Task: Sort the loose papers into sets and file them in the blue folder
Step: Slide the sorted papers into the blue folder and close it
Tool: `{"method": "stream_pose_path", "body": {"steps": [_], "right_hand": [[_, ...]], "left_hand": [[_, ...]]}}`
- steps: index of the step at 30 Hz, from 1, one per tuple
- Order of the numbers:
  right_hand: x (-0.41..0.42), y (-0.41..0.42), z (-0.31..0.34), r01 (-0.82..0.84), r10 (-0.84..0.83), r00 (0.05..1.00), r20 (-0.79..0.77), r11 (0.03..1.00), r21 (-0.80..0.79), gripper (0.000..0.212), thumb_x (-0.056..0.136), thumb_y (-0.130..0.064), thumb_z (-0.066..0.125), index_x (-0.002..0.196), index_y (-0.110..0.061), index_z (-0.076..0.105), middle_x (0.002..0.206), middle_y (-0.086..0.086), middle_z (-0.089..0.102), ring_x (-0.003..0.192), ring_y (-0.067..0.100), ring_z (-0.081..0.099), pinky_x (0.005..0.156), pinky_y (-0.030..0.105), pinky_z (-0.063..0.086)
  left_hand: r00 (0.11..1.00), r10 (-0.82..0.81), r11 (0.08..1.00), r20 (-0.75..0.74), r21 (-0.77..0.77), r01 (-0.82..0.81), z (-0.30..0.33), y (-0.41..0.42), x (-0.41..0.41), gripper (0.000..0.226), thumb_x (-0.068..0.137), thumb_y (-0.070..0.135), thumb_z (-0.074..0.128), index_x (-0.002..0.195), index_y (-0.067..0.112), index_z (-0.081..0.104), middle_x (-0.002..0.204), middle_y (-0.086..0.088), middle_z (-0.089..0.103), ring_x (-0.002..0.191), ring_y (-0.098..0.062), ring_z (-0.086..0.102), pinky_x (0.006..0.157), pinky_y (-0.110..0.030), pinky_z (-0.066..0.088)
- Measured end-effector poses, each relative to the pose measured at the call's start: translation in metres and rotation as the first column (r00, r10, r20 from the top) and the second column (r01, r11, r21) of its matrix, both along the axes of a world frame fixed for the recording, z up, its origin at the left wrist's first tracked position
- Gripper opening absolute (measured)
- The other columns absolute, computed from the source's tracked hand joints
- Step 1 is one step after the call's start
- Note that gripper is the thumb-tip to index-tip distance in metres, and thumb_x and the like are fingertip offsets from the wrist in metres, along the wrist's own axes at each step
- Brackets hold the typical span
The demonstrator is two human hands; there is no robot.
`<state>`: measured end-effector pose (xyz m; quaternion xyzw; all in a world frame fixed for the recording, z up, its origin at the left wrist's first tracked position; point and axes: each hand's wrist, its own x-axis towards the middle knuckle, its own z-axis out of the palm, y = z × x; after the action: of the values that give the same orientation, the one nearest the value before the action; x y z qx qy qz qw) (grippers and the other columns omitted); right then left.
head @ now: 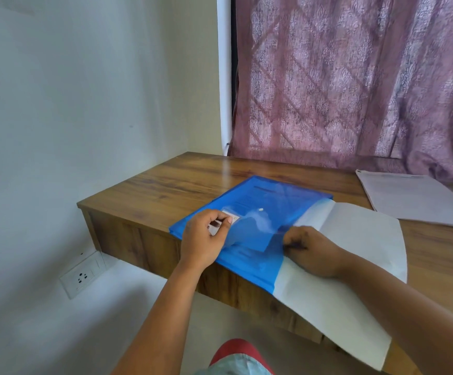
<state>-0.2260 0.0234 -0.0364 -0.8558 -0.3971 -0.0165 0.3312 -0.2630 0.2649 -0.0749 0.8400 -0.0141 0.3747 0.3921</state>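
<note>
Blue folder [249, 209] flap is being pinched by the left hand [203, 239]; the right hand [311, 253], fingers curled, is gripping papers [355, 239].

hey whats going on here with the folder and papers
A person is filing papers at a wooden desk. The left hand pinches the flap of the blue folder, lifting it open, while the right hand rests on a set of white sheets that is partly tucked into the folder, most of it still sticking out. Another stack of papers lies apart on the desk near the curtain, not yet filed.
</note>
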Motion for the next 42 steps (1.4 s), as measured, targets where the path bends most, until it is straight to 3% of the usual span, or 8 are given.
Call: {"method": "stream_pose_path", "body": {"steps": [7, 11, 15, 21, 26, 29, 38, 42], "right_hand": [[0.001, -0.017, 0.001, -0.04, 0.039, 0.999, 0.032, 0.999, 0.023, 0.016, 0.08, -0.001, 0.073, 0.08, -0.017, 0.077, 0.078, -0.012, 0.07, 0.073, 0.006, 0.065, 0.074, 0.009, 0.048], [0.014, -0.027, -0.008, 0.217, -0.254, 0.95, 0.184, 0.955, 0.202, 0.02, 0.069, -0.018, 0.087, 0.074, -0.023, 0.068, 0.078, -0.007, 0.065, 0.072, 0.004, 0.061, 0.068, 0.009, 0.047], [0.033, -0.045, -0.007, 0.437, -0.43, 0.899, 0.085, 0.894, -0.101, 0.019, 0.08, -0.041, 0.075, 0.093, -0.032, 0.065, 0.1, -0.005, 0.061, 0.092, 0.012, 0.054, 0.081, 0.021, 0.04], [0.049, -0.071, 0.015, 0.218, -0.293, 0.949, -0.117, 0.877, -0.428, 0.033, 0.102, -0.033, 0.044, 0.133, -0.037, 0.055, 0.128, -0.018, 0.043, 0.124, 0.009, 0.04, 0.113, 0.028, 0.022], [0.066, -0.088, 0.012, 0.431, -0.375, 0.851, -0.368, 0.898, 0.083, 0.017, 0.092, -0.018, 0.065, 0.101, -0.03, 0.073, 0.105, -0.008, 0.069, 0.097, 0.012, 0.063, 0.083, 0.02, 0.047], [0.083, -0.114, 0.018, 0.524, -0.398, 0.828, -0.395, 0.8, 0.293, 0.015, 0.086, -0.009, 0.07, 0.095, -0.02, 0.075, 0.098, -0.002, 0.073, 0.099, 0.018, 0.066, 0.092, 0.027, 0.051], [0.129, -0.239, 0.005, 0.835, -0.847, 0.529, 0.049, 0.53, 0.149, 0.025, 0.088, -0.016, 0.064, 0.112, -0.019, 0.068, 0.128, 0.01, 0.059, 0.094, 0.023, 0.056, 0.091, 0.031, 0.042], [0.14, -0.265, 0.004, 0.901, -0.912, 0.408, 0.039, 0.409, 0.146, 0.043, 0.09, -0.026, 0.064, 0.13, -0.012, 0.057, 0.138, 0.019, 0.047, 0.13, 0.035, 0.039, 0.111, 0.04, 0.031]], "left_hand": [[0.997, -0.013, 0.991, -0.077, 0.133, 0.023, 0.0, 0.003, -0.002, 0.023, 0.085, 0.049, 0.065, 0.089, 0.027, 0.066, 0.091, 0.017, 0.066, 0.094, -0.002, 0.061, 0.076, -0.029, 0.056], [0.95, 0.167, 0.87, -0.266, 0.492, -0.015, 0.018, -0.007, -0.01, 0.07, 0.062, 0.089, 0.046, 0.102, 0.035, 0.067, 0.114, 0.021, 0.062, 0.124, -0.002, 0.042, 0.111, -0.048, 0.024], [0.888, 0.042, 0.857, -0.458, 0.473, 0.203, 0.034, -0.03, -0.016, 0.082, 0.058, 0.089, 0.053, 0.125, 0.043, 0.057, 0.139, 0.026, 0.047, 0.14, -0.001, 0.024, 0.118, -0.053, 0.003], [0.688, -0.018, 0.837, -0.725, 0.365, 0.407, 0.039, -0.044, -0.006, 0.074, 0.076, 0.076, 0.055, 0.143, 0.046, 0.039, 0.156, 0.021, 0.026, 0.147, -0.009, 0.016, 0.118, -0.056, 0.007], [0.596, 0.115, 0.797, -0.795, 0.432, 0.422, 0.061, -0.05, 0.005, 0.072, 0.077, 0.071, 0.061, 0.141, 0.041, 0.044, 0.153, 0.011, 0.035, 0.139, -0.018, 0.035, 0.114, -0.045, 0.029], [0.656, 0.099, 0.75, -0.749, 0.489, 0.446, 0.083, -0.062, 0.015, 0.051, 0.084, 0.063, 0.061, 0.127, 0.035, 0.058, 0.142, 0.005, 0.049, 0.126, -0.017, 0.047, 0.105, -0.037, 0.04], [0.789, -0.184, 0.579, -0.587, 0.584, 0.569, 0.118, -0.187, 0.095, 0.031, 0.098, 0.04, 0.051, 0.122, 0.024, 0.061, 0.128, 0.005, 0.059, 0.115, -0.016, 0.055, 0.098, -0.031, 0.043], [0.789, -0.245, 0.67, -0.563, 0.49, 0.558, 0.109, -0.24, 0.144, 0.029, 0.097, 0.035, 0.053, 0.119, 0.017, 0.059, 0.121, 0.0, 0.061, 0.112, -0.019, 0.056, 0.089, -0.028, 0.044]]}}
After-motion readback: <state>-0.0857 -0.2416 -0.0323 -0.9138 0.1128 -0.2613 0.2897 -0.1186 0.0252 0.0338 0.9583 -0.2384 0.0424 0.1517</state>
